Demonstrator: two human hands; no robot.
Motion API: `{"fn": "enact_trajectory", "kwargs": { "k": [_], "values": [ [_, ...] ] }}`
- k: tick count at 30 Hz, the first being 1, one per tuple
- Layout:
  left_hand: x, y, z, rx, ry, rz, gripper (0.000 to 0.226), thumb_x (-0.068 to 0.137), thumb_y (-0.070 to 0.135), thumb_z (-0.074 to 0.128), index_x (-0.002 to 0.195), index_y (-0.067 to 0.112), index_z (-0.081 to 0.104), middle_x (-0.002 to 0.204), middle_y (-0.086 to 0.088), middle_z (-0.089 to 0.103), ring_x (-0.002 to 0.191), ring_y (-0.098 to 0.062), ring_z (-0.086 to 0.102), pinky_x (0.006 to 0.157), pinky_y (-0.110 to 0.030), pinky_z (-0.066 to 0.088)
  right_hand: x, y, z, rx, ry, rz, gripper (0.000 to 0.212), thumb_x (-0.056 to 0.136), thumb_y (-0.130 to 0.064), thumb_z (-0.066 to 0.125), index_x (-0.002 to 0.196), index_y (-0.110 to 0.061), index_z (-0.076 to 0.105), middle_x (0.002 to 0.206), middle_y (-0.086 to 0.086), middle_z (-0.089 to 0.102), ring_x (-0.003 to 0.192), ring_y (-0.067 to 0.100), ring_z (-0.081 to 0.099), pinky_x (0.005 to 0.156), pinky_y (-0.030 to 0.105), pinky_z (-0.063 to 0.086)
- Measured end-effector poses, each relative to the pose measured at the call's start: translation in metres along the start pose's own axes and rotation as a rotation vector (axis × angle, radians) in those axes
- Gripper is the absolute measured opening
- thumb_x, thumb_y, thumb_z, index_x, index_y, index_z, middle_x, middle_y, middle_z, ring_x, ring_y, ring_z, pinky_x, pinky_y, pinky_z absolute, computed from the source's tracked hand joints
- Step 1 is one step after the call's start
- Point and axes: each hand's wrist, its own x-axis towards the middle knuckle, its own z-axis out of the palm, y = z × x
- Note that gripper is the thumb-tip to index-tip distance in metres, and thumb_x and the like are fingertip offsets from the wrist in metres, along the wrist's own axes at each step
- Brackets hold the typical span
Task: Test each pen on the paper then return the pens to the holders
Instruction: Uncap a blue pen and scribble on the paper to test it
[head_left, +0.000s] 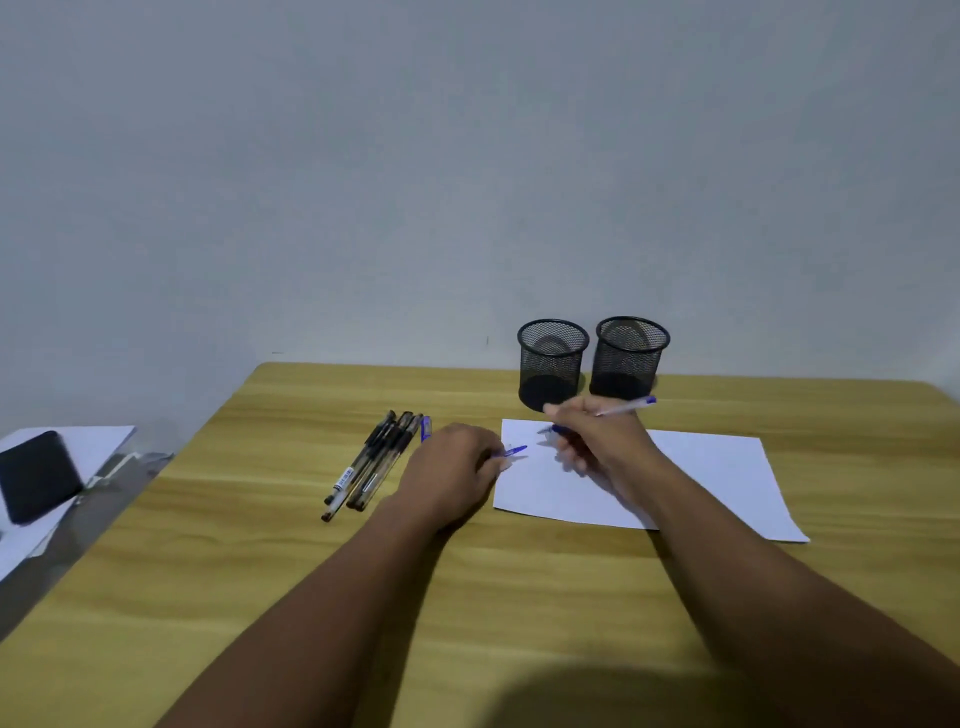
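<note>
Fingers (571, 415) of right hand (602, 441) grip blue pen (626, 406) over paper (701, 467).

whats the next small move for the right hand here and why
Probably lower the blue pen until its tip touches the paper and make a short stroke. The right hand already grips it over the sheet, and both holders look empty.

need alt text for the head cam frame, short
A person's right hand holds a blue pen over a white sheet of paper on a wooden table, while the left hand holds a blue pen cap at the sheet's edge. Black pens lie to the left; two empty black mesh holders stand behind.
</note>
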Motion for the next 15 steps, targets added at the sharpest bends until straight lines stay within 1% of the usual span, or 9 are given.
{"fn": "enact_trajectory", "kwargs": {
  "k": [1, 3, 5, 7, 9, 12, 15],
  "values": [
    [-0.002, 0.000, 0.003, 0.019, 0.012, 0.024, 0.019, 0.095, 0.043, 0.060, 0.092, 0.026, 0.070, 0.093, 0.009, 0.069, 0.094, -0.018, 0.060, 0.069, -0.034, 0.049, -0.001, 0.005, -0.003, 0.000, 0.036, 0.001, 0.011, 0.093, -0.012, 0.071, 0.087, -0.004, 0.066, 0.060, 0.011, 0.060, 0.047, 0.017, 0.048, 0.040, 0.022, 0.035],
    [-0.005, 0.000, 0.007, 0.052, 0.052, 0.087, 0.023, 0.094, 0.045, 0.060, 0.100, 0.027, 0.073, 0.110, 0.010, 0.069, 0.109, -0.014, 0.056, 0.076, -0.034, 0.053, -0.001, 0.008, -0.011, -0.007, 0.065, 0.012, 0.009, 0.092, -0.004, 0.067, 0.084, -0.003, 0.065, 0.059, 0.012, 0.058, 0.044, 0.015, 0.046, 0.039, 0.020, 0.036],
    [-0.008, 0.002, 0.011, 0.051, 0.073, 0.137, 0.025, 0.093, 0.047, 0.060, 0.100, 0.027, 0.073, 0.129, 0.011, 0.063, 0.126, -0.012, 0.048, 0.082, -0.035, 0.054, -0.002, 0.005, -0.018, -0.047, 0.049, 0.014, 0.011, 0.091, -0.002, 0.065, 0.080, -0.003, 0.066, 0.061, 0.016, 0.062, 0.044, 0.018, 0.051, 0.040, 0.022, 0.038],
    [-0.008, 0.003, 0.014, 0.021, 0.060, 0.159, 0.023, 0.093, 0.047, 0.059, 0.098, 0.027, 0.071, 0.138, 0.012, 0.058, 0.134, -0.010, 0.044, 0.087, -0.035, 0.054, 0.002, 0.002, -0.021, -0.084, 0.033, -0.004, 0.015, 0.091, -0.004, 0.062, 0.076, -0.004, 0.066, 0.065, 0.021, 0.065, 0.045, 0.022, 0.054, 0.040, 0.022, 0.035],
    [-0.008, 0.004, 0.016, -0.008, 0.044, 0.146, 0.023, 0.093, 0.047, 0.058, 0.098, 0.027, 0.068, 0.137, 0.014, 0.060, 0.129, -0.008, 0.050, 0.090, -0.037, 0.054, 0.011, 0.001, -0.015, -0.051, 0.040, -0.034, 0.017, 0.092, -0.005, 0.062, 0.075, -0.003, 0.064, 0.063, 0.020, 0.066, 0.042, 0.023, 0.056, 0.038, 0.022, 0.035],
    [-0.010, 0.003, 0.017, -0.013, 0.050, 0.142, 0.020, 0.093, 0.046, 0.055, 0.100, 0.029, 0.063, 0.130, 0.015, 0.064, 0.121, -0.009, 0.057, 0.086, -0.037, 0.055, 0.028, 0.001, 0.003, 0.058, 0.055, -0.106, 0.025, 0.094, -0.003, 0.064, 0.070, -0.002, 0.058, 0.055, 0.019, 0.061, 0.039, 0.024, 0.055, 0.036, 0.023, 0.042],
    [-0.012, 0.004, 0.017, -0.006, 0.066, 0.149, 0.020, 0.094, 0.045, 0.054, 0.102, 0.029, 0.062, 0.129, 0.015, 0.065, 0.116, -0.009, 0.059, 0.082, -0.035, 0.056, 0.040, 0.010, 0.015, 0.028, 0.078, -0.151, 0.028, 0.099, -0.009, 0.064, 0.073, 0.000, 0.057, 0.061, 0.025, 0.057, 0.038, 0.023, 0.054, 0.035, 0.021, 0.040]
  ]
}}
